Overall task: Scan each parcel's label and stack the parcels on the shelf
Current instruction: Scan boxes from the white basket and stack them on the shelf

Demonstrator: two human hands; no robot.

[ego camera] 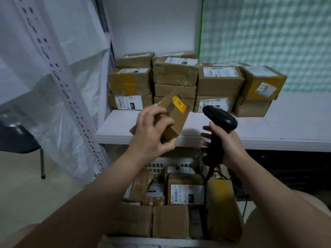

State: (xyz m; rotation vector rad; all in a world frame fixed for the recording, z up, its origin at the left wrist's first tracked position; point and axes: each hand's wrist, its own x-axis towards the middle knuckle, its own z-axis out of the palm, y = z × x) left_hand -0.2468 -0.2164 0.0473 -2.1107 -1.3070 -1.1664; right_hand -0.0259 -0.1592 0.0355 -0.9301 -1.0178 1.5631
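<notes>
My left hand (152, 132) grips a small brown cardboard parcel (176, 115) with a yellow and red sticker, held tilted above the shelf's front edge. Just to its right, my right hand (226, 140) holds a black handheld scanner (219, 116) by the handle, its head pointing left toward the parcel. Several brown parcels (219, 81) with white labels stand stacked at the back of the white shelf (259, 130). Below my arms, a white slotted basket (161, 163) holds several more parcels (186, 192).
A white perforated shelf upright (59, 76) slants along the left, with clear plastic sheeting behind it. A dark chair (19, 138) stands at the far left. The scanner's cable (208, 174) hangs down into the basket. The right part of the shelf is bare.
</notes>
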